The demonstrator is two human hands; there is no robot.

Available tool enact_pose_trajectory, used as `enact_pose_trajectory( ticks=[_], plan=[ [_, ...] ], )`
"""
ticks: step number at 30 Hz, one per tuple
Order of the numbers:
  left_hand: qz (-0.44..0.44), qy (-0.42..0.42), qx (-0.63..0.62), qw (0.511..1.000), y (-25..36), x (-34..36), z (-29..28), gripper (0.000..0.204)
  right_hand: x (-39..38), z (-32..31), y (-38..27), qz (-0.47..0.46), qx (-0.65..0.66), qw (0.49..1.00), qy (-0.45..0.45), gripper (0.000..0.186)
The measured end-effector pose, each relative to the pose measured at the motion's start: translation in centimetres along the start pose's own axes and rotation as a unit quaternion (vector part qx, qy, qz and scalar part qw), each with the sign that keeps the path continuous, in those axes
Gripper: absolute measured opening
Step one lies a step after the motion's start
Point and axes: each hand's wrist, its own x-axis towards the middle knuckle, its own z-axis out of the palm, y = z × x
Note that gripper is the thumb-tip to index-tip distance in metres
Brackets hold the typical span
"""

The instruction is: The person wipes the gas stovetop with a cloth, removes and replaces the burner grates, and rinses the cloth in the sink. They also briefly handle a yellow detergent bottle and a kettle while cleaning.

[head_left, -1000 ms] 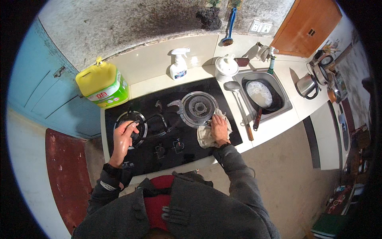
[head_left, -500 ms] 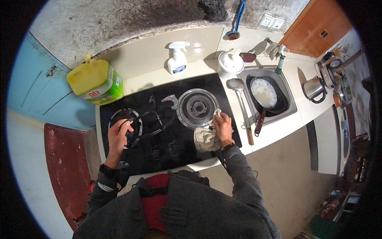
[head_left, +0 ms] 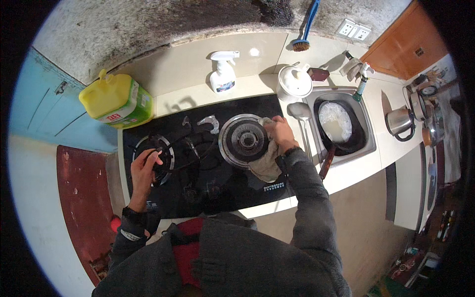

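Note:
My right hand (head_left: 282,132) grips a crumpled greyish-beige cloth (head_left: 267,161) at the right edge of the right burner (head_left: 246,138), and the cloth's lower end drapes onto the black glass gas hob (head_left: 237,190). Over the left burner (head_left: 143,148), the fingers of my left hand (head_left: 142,173) are closed on a dark metal pan support (head_left: 168,147). That support is a ring with prongs, held above the glass and partly lost against it. A pale curved shape, seemingly a reflection, shows on the glass between the burners.
A white spray bottle (head_left: 222,74) and a yellow-green jug (head_left: 118,101) stand behind the hob. To the right are a lidded white pot (head_left: 294,83), a spatula (head_left: 301,112), a sink (head_left: 368,133) holding a wok (head_left: 354,141), and a metal kettle (head_left: 399,121). A blue-handled brush (head_left: 306,27) hangs above.
My right hand has moved up and slightly right along the right burner's rim, drawing the cloth with it. My left hand, still holding the pan support, has barely moved. The view has shifted slightly.

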Motion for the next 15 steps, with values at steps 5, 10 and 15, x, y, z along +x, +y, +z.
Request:
enact_pose_trajectory(
  ticks=[5,10,15],
  plan=[
    [0.017,0.029,-0.017,0.999,0.4,0.2,0.6,0.023,6.3,-0.3,-0.7,-0.095,0.034,0.992,-0.070,0.023],
    [0.002,0.051,-0.003,0.999,0.6,0.8,1.2,0.023,10.5,-1.0,-2.4,-0.191,0.074,0.968,-0.145,0.021],
    [-0.005,0.048,-0.025,0.999,0.7,0.7,0.9,0.025,10.0,-1.4,-2.5,-0.157,0.053,0.973,-0.159,0.024]
  ],
)
